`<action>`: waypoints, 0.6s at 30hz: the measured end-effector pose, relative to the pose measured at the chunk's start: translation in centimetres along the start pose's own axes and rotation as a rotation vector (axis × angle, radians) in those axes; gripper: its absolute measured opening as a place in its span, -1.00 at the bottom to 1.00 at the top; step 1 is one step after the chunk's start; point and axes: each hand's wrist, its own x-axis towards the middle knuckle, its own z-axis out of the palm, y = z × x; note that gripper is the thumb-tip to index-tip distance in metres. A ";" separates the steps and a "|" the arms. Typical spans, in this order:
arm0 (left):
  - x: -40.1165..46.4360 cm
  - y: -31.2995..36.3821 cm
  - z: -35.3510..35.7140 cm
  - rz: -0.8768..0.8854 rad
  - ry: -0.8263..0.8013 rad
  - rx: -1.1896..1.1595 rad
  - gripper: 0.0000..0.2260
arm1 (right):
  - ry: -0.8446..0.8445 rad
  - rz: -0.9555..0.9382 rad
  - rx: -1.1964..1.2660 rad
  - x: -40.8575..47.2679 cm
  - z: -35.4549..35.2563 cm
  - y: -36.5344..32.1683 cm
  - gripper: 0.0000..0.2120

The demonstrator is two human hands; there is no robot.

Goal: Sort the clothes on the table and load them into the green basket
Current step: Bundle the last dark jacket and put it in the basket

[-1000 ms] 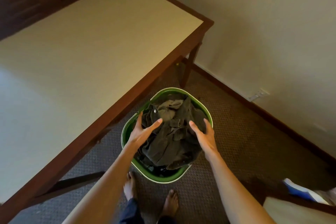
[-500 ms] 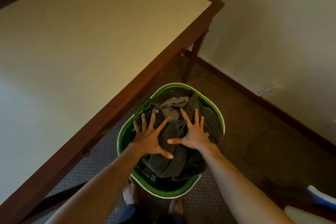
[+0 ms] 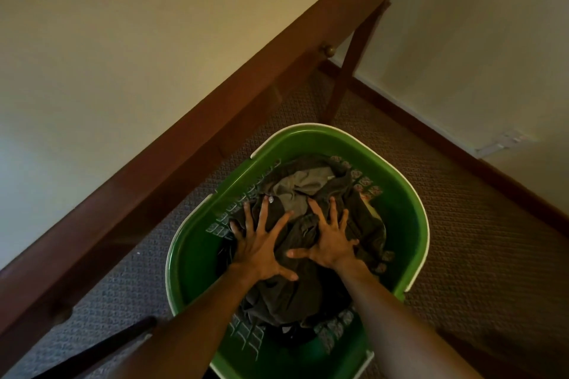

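The green basket stands on the carpet beside the table, filled with dark olive-brown clothes. A lighter khaki piece lies near the top of the pile. My left hand lies flat on the clothes with fingers spread wide. My right hand presses beside it in the same way, fingers splayed. Both palms bear down on the pile inside the basket. The tabletop shows no clothes in view.
The wooden table edge runs diagonally just left of the basket, with a drawer knob and a leg behind it. A wall with a dark skirting board lies to the right. Brown carpet surrounds the basket.
My hands went from hovering at the sides of the pile to pressing flat on it with spread fingers. The clothes have sunk lower in the basket, and my head has come closer.
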 end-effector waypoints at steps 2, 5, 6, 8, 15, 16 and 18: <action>0.2 0.2 0.1 -0.006 -0.004 0.016 0.29 | -0.001 -0.007 0.002 0.3 0.1 0.3 0.23; -0.9 0.7 -1.0 -0.017 -0.051 -0.010 0.28 | -0.036 0.023 0.020 -0.8 -0.8 -0.3 0.27; -1.6 0.9 -1.7 -0.021 -0.074 -0.040 0.27 | -0.054 0.031 0.023 -1.5 -1.5 -0.7 0.28; -3.3 1.5 -3.6 -0.039 -0.110 -0.146 0.24 | -0.084 0.046 0.045 -2.9 -3.3 -1.5 0.29; -12.0 2.6 -9.6 -0.243 0.091 -0.677 0.10 | -0.082 0.092 0.116 -10.1 -10.1 -5.2 0.26; -13.3 2.9 -10.2 -0.281 0.132 -0.798 0.04 | -0.088 0.096 0.140 -11.1 -11.0 -6.0 0.28; -16.0 3.9 -11.4 -0.382 0.174 -1.037 -0.06 | -0.103 0.104 0.171 -13.1 -12.7 -7.6 0.30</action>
